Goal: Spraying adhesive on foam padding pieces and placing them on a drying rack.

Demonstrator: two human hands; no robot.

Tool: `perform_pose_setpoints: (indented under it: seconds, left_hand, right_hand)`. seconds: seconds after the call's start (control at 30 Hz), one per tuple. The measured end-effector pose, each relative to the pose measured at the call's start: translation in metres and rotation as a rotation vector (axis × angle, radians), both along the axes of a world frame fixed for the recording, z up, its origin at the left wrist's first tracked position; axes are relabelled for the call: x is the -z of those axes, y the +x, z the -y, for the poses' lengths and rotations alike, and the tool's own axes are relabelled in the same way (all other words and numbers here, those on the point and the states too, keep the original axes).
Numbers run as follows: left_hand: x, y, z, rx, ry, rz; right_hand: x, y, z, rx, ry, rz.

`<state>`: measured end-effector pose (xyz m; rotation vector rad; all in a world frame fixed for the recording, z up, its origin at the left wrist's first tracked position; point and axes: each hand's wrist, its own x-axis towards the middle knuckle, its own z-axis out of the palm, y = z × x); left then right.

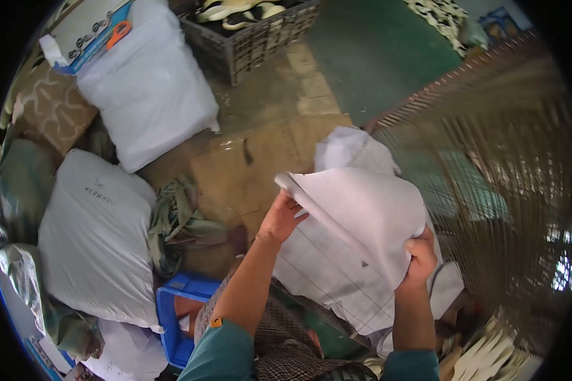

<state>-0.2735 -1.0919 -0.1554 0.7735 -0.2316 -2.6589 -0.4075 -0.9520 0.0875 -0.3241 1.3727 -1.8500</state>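
Note:
A flexible white sheet [368,203] is stretched between my two hands, its near-left edge curled into a roll. My left hand [282,219] has its fingers at the far-left end of that roll, partly behind the sheet. On the right, my right hand [421,257] is closed on the sheet's edge, with the thumb on top. Beneath it lie larger white sheets [324,279] marked with a grid of thin lines. Beyond the held sheet sits a crumpled whitish bundle [356,149]. I cannot tell whether the sheets are cloth or another soft material.
A rack of hanging brown strands [515,152] stands close on the right. Full white sacks [95,235] lie at the left, near a blue plastic bin [184,286]. A dark crate [254,41] with cream-and-black pieces is at the back. Flattened cardboard [267,152] covers the floor ahead.

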Motion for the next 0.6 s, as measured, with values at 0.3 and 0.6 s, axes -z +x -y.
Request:
perform_pose_setpoints:
  seconds: [0.3,0.6]
  left_hand:
    - [-0.009,-0.083,-0.176,0.232,0.300,-0.137]
    - [0.007,-0.003,-0.111,0.213,0.274,0.175]
  right_hand:
    - [-0.020,-0.009,-0.136,0.354,-0.038,0.056]
    - [0.005,-0.039,-0.258,0.963,-0.054,0.077]
